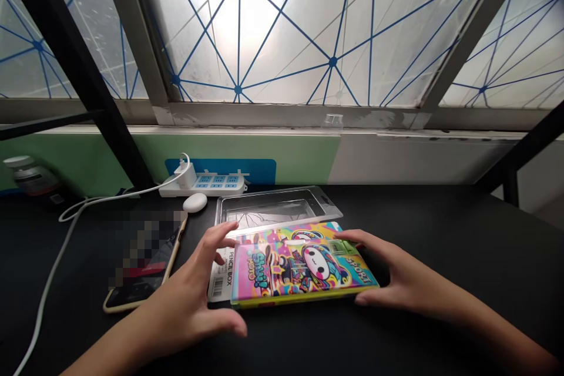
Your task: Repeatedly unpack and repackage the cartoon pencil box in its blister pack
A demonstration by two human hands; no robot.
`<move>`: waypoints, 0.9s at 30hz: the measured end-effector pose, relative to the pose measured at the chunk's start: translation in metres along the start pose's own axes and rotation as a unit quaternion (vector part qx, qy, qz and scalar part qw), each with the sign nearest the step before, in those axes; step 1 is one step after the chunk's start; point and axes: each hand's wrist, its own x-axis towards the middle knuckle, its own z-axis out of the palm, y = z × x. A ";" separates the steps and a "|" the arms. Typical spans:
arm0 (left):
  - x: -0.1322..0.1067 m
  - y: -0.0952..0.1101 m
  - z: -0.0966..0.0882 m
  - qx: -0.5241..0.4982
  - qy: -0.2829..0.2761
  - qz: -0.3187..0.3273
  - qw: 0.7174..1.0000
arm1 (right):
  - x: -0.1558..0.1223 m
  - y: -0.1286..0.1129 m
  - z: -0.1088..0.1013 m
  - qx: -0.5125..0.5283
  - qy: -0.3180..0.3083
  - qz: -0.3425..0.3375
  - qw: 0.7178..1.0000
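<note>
A colourful pencil box (304,267) with a cartoon character on its lid lies on the black table, its yellow side facing me. Beneath its left end a white card (221,276) printed "PENCIL BOX" with a barcode sticks out. My left hand (200,288) is open at that left end, fingers curved near the far corner and thumb apart from the box. At the right end, my right hand (392,273) spans the box, fingertips at the far edge and thumb at the near corner. Behind it rests a clear plastic tray (264,208).
Left of the box lies a phone (150,270), partly blurred. A white oval case (194,203) sits before a power strip (220,184) with a plugged-in white cable (66,247). A bottle (35,179) stands far left, and black frame legs (83,70) slant up beside the window.
</note>
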 end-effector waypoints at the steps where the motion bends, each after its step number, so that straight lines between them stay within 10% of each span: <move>1: 0.000 0.002 0.002 0.012 0.011 -0.001 1.000 | 0.000 0.000 0.000 -0.004 0.008 -0.009 1.000; 11: 0.013 0.044 0.010 0.163 0.113 0.060 0.978 | 0.012 -0.030 -0.016 0.079 0.037 -0.101 0.991; 16: 0.052 0.063 -0.018 0.252 -0.010 -0.001 0.968 | 0.044 -0.040 -0.028 0.119 0.052 -0.152 0.980; 27: 0.122 0.022 -0.011 0.359 0.032 -0.022 0.933 | 0.116 0.001 -0.022 -0.031 0.187 -0.245 0.951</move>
